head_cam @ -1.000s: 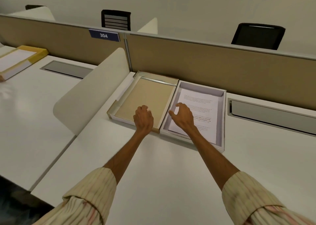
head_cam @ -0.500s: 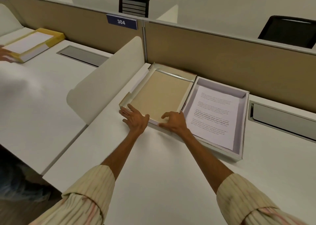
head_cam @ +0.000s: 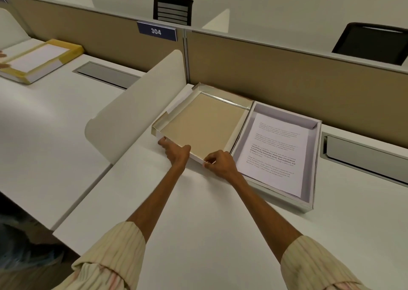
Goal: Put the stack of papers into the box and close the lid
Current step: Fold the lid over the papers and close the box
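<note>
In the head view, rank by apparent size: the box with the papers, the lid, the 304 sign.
1-2. Box and lid: look alike, box nearer to the camera, so unranked.
3. 304 sign: clearly smallest, though farthest away.

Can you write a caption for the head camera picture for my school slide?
Both hands, left and right, grip the open lid beside the box holding papers.
</note>
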